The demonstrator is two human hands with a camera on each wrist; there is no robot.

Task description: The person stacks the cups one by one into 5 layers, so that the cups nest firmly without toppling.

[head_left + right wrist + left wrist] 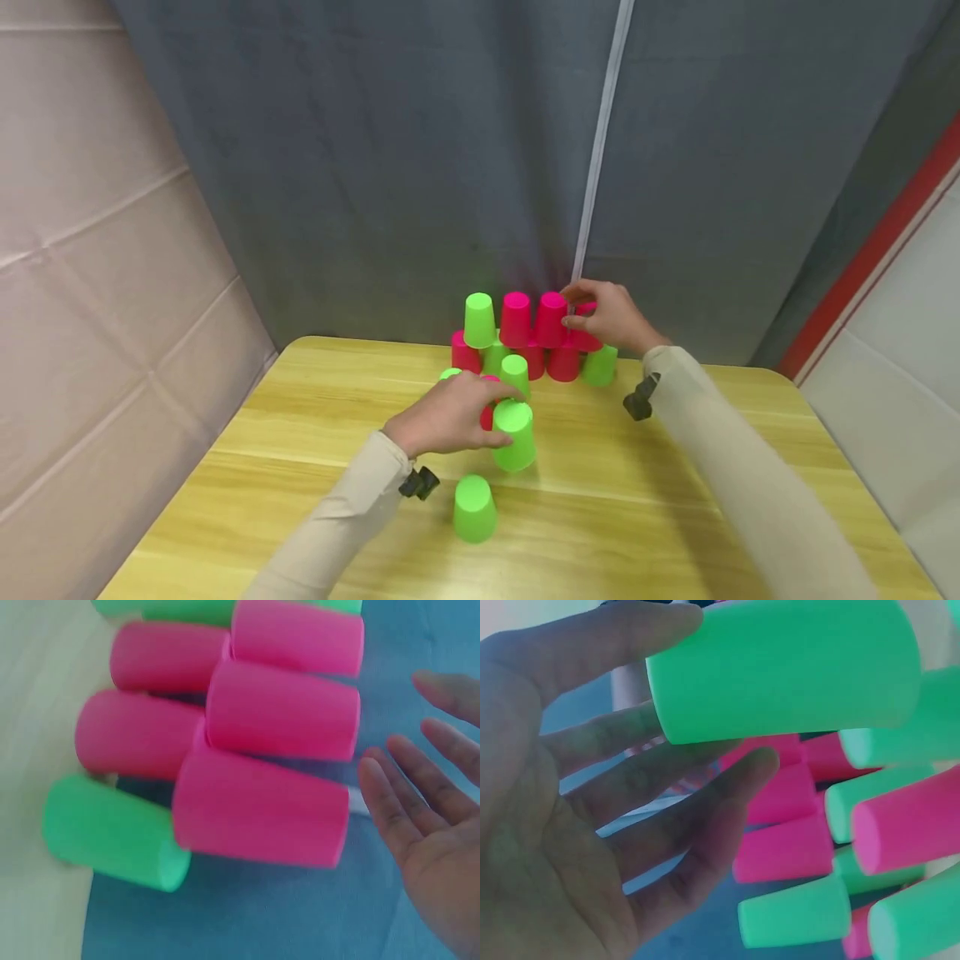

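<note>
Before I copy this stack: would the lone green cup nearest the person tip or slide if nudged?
The green cup stands upside down on its wide rim, so it likely slides rather than tips. It looks like thin plastic, probably light. The wooden table looks smooth, so little resistance.

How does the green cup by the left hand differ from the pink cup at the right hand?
The green cup stands on the table beside the left hand; the pink cup sits in the stack's upper row at the right hand. Green is nearer the camera, pink at the back. Both are upside down.

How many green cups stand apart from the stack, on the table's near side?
2: one green cup by the left hand, another green cup nearest the camera. Others may be hidden behind the hand.
</note>
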